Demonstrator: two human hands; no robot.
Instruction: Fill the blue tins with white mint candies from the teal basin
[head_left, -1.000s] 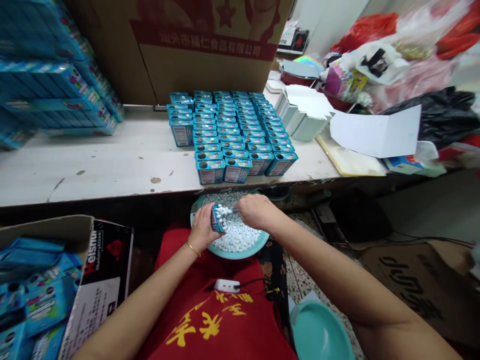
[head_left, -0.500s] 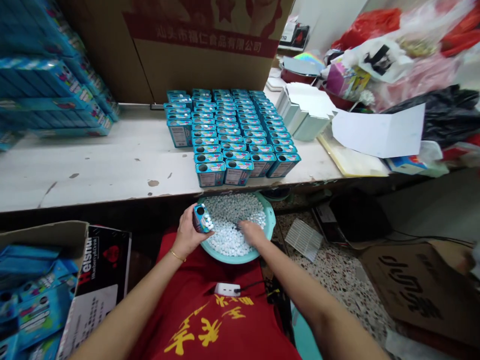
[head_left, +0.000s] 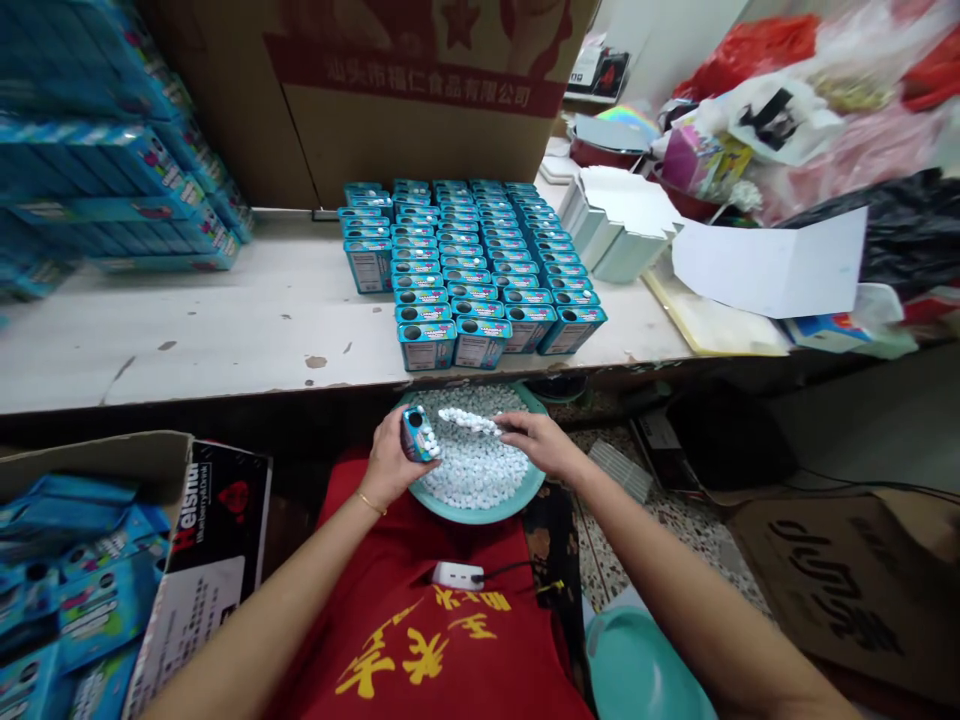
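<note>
My left hand point(head_left: 390, 462) is wrapped around a small blue candy tin point(head_left: 414, 437), tilted, with a dark round hole in its top and several white candies along its side. In my right hand point(head_left: 541, 440) is the handle end of a narrow scoop heaped with white candies point(head_left: 469, 421); the candies cover most of the scoop, so its shape is hidden. Both hands are over a turquoise basin point(head_left: 536, 487) of small white candies point(head_left: 474, 478). The loaded scoop points left, its tip close to the tin but apart from it.
Rows of upright blue tins point(head_left: 480, 342) stand on the white table point(head_left: 247, 340) before a large carton point(head_left: 420, 140). Blue boxes point(head_left: 120, 170) are stacked at left. A carton of blue packs point(head_left: 97, 610) sits lower left. A turquoise lid-like item point(head_left: 645, 670) lies lower right.
My right hand has risen out of the candies and moved slightly right, lifting the heaped scoop. My left hand still holds the tin in nearly the same place. The view has shifted slightly.
</note>
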